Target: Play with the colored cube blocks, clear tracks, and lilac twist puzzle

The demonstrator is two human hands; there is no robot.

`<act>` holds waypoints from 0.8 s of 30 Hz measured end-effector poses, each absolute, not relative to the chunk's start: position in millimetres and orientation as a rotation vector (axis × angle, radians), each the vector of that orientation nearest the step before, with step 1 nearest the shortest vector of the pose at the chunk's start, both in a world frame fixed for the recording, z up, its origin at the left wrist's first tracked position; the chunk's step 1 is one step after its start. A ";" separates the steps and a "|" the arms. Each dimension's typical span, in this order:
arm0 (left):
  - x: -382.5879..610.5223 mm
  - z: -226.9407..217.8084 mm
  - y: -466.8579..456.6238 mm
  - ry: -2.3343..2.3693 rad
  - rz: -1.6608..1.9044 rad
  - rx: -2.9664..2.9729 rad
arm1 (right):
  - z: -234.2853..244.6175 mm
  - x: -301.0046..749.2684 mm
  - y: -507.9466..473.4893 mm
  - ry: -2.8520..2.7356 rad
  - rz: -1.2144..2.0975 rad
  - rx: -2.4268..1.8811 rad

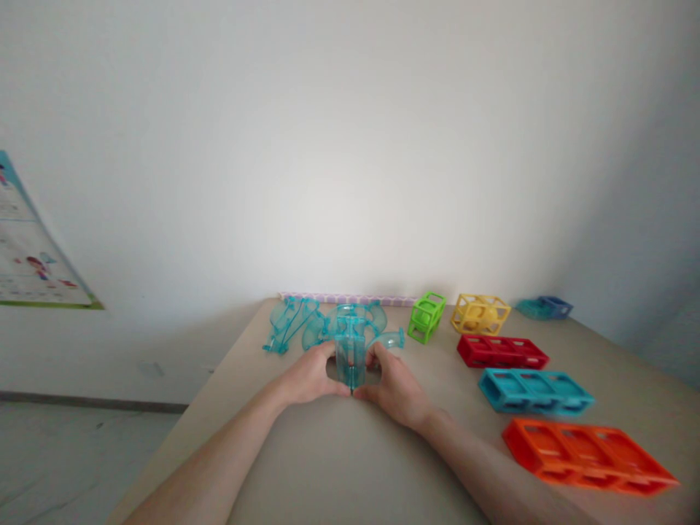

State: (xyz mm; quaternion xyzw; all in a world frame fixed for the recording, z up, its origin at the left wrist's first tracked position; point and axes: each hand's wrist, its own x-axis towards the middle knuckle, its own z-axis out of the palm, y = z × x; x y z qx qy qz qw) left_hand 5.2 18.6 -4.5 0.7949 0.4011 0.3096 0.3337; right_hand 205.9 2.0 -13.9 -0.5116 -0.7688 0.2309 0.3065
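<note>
Both my hands hold a clear teal plastic tube piece [350, 356] upright on the beige table [328, 467]. My left hand [311, 375] grips its left side and my right hand [394, 386] grips its right side, fingers wrapped around the lower part. Just behind it lies a pile of clear teal plastic pieces [306, 321], with funnels and a curved elbow tube [389, 339].
To the right lie open plastic frames: green [426, 316], yellow [480, 313], red [502, 351], teal [533, 391], orange [588, 456], and blue ones [547, 306] at the far corner. A patterned strip [350, 298] runs along the wall. A poster [27, 248] hangs at left.
</note>
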 end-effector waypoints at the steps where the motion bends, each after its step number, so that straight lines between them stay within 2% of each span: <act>1: 5.2 -5.3 18.8 1.056 0.813 2.075 | -12.9 205.4 1.6 -2.028 0.614 -1.357; 13: 5.4 -12.3 22.6 1.088 0.839 2.067 | -11.7 201.8 -1.3 -1.913 0.649 -1.450; 24: 5.4 -0.8 17.2 1.154 0.754 2.208 | -11.6 198.9 0.0 -1.913 0.650 -1.504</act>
